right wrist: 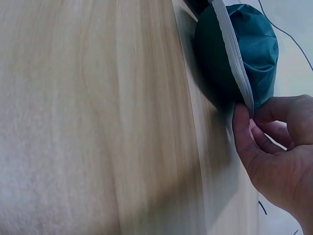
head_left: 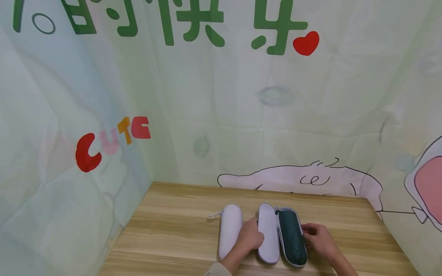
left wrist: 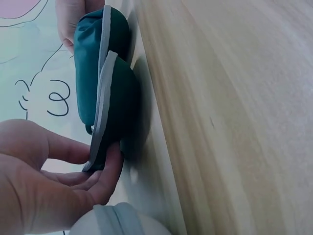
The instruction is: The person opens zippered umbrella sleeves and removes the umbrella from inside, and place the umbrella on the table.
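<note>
In the lower part of the head view, right of centre, an opened case point(head_left: 268, 226) is laid on the counter point(head_left: 172, 222), a dark green bundle point(head_left: 291, 235) held in its right half. The left half's rim is pinched by the left hand's point(head_left: 249, 234) fingers, the right half's rim by the right hand's point(head_left: 319, 239). A pale case point(head_left: 230, 230) is seen just left.

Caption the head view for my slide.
Left hand and right hand grip an open case, dark green bundle inside, white case alongside.

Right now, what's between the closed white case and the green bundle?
The left grip, then the open case's pale-lined half; the head view shows it.
</note>
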{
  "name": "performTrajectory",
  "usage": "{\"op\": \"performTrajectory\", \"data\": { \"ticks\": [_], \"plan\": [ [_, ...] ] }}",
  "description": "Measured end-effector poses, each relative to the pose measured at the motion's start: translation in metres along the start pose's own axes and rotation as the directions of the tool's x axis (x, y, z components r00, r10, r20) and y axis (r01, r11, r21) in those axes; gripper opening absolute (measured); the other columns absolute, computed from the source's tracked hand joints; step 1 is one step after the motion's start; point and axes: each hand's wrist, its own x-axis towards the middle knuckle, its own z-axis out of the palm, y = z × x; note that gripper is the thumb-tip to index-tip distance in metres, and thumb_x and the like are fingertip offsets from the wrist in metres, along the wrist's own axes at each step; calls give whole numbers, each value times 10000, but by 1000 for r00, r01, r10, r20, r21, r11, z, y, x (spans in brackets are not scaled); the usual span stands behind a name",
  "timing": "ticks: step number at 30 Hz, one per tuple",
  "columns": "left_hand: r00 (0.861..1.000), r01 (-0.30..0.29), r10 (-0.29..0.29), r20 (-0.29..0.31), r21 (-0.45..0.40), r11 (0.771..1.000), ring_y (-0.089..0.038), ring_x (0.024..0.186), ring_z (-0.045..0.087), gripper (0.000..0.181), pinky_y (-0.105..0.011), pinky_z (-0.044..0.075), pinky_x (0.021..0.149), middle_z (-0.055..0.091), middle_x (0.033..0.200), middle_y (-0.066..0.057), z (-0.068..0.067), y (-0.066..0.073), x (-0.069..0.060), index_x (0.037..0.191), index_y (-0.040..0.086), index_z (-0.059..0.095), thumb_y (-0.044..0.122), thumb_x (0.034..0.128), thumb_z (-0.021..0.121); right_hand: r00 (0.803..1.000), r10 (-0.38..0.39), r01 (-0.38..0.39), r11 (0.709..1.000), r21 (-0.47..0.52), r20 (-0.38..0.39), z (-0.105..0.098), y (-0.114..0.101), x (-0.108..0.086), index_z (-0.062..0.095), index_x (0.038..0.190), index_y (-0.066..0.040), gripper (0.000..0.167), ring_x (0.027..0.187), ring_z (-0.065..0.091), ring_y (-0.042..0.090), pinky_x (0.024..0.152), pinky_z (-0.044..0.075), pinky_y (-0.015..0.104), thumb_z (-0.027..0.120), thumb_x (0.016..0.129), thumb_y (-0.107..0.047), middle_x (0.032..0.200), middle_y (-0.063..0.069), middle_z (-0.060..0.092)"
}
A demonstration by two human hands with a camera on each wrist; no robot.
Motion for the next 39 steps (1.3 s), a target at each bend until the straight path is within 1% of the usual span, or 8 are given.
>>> {"op": "performTrajectory", "data": {
  "ticks": [5,8,12,20,27,32,36,39],
  "plan": [
    [1000,-16,17,-20,54,998,-369,972,615,487,-547,531,983,642,1042,-245,2,0,0,1207,-155,632,-67,728,649,1000,2,-2,1000,18,-3,0,2,-1,653,1259,160,309,911,665,255,693,622,391,600,960,100,1067,172,722],
    [1000,-14,16,-17,107,994,-389,985,575,462,-558,507,1012,599,1037,-262,4,0,0,1169,-164,634,-53,722,673,1000,7,-7,1000,19,1,0,3,-1,641,1274,165,314,913,666,257,703,623,397,594,972,91,1087,192,719],
    [1000,-5,7,-10,138,990,-384,970,563,415,-545,508,1013,581,1015,-254,8,0,-1,1123,-166,630,-55,727,691,1000,12,-12,1000,20,-2,1,5,-1,638,1280,164,316,912,674,253,709,623,397,589,978,85,1098,201,720],
    [1000,28,-28,-1,180,983,-382,1008,591,502,-531,511,1040,561,1090,-277,14,1,0,1224,-202,594,-37,767,722,1000,-4,4,1000,11,-20,2,8,-1,647,1265,164,312,905,673,252,699,606,378,588,968,89,1077,182,730],
    [1000,26,-24,-13,180,983,-381,1007,611,510,-537,522,1015,568,1111,-260,13,3,-1,1249,-171,608,-16,781,740,1000,-2,2,1000,13,-22,2,8,-2,649,1257,165,317,899,674,244,699,607,365,587,957,85,1061,170,731],
    [1000,14,-14,-1,165,986,-375,1003,616,561,-542,530,1005,585,1156,-287,9,2,2,1300,-155,598,-22,773,737,1000,3,-2,1000,13,-27,3,6,-2,658,1255,153,301,893,678,250,695,617,389,599,969,79,1046,155,734],
    [1000,-20,17,25,129,991,-389,1060,608,620,-550,504,1049,590,1209,-313,2,1,5,1358,-158,570,-49,761,698,999,-14,14,1000,-11,-36,3,3,-2,664,1250,143,294,890,674,243,687,616,374,620,968,74,1029,138,729],
    [997,-67,64,39,95,993,-404,1138,607,599,-541,485,1078,614,1228,-307,-3,-1,6,1358,-150,578,-50,772,657,998,-36,34,999,-37,-53,4,2,-3,669,1237,136,295,869,661,230,661,606,350,637,951,74,994,119,707]
  ]
}}
